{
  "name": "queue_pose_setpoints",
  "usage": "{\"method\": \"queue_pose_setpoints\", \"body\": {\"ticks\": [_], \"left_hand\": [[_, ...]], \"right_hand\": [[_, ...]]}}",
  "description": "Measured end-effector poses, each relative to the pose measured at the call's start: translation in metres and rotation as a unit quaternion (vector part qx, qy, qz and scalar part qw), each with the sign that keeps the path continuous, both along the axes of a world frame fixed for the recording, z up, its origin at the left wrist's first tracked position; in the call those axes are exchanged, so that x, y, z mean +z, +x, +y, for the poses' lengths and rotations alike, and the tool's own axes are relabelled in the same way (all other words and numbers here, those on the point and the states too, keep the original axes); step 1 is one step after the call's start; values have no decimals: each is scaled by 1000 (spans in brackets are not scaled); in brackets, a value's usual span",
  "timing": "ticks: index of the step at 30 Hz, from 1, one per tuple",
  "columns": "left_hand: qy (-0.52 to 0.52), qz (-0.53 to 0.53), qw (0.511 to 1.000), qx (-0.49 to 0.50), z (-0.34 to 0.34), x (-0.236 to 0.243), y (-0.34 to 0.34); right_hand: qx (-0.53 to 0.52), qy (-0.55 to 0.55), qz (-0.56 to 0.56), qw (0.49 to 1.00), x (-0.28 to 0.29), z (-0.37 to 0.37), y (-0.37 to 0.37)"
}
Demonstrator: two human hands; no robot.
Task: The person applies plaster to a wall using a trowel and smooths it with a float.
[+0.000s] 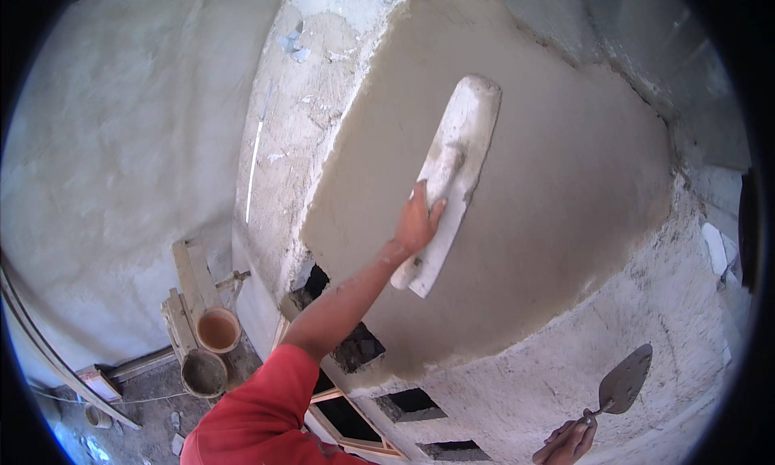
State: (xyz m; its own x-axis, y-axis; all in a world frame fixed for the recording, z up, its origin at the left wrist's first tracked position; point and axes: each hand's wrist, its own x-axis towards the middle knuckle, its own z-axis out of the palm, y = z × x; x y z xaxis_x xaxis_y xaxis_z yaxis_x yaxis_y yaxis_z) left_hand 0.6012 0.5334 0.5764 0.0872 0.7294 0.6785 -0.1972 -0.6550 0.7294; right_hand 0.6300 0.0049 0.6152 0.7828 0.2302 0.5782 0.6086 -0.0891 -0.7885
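Observation:
My left hand (417, 221) is wrapped round the handle of a long, pale plastering float (475, 122). The float lies tilted against a wall patch of smooth, damp-looking grey-brown plaster (565, 182); whether its whole face touches I cannot tell. At the lower right, my right hand (571, 442) grips the handle of a pointed trowel (626, 380), its blade raised up and to the right. No mortar heap shows on that blade. My left arm, in a red sleeve, crosses over part of the wall openings below the plaster.
Rough, pale wall (323, 61) borders the plaster. Square holes (410, 402) and a wood-framed opening (355, 425) lie below it. At lower left are wooden planks (194, 279), an orange-brown bucket (218, 330), a dark bucket (204, 372) and a curved pole (56, 356).

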Motion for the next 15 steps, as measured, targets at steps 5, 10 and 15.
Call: {"method": "queue_pose_setpoints", "body": {"ticks": [5,10,15], "left_hand": [[44,13,999,24,84,54,-23],[73,17,997,29,142,109,-45],[110,27,991,69,183,164,-65]], "right_hand": [[8,-14,14,1000,4,41,-24],[17,-26,20,999,4,74,-47],[24,-26,26,999,-3,96,-58]]}}
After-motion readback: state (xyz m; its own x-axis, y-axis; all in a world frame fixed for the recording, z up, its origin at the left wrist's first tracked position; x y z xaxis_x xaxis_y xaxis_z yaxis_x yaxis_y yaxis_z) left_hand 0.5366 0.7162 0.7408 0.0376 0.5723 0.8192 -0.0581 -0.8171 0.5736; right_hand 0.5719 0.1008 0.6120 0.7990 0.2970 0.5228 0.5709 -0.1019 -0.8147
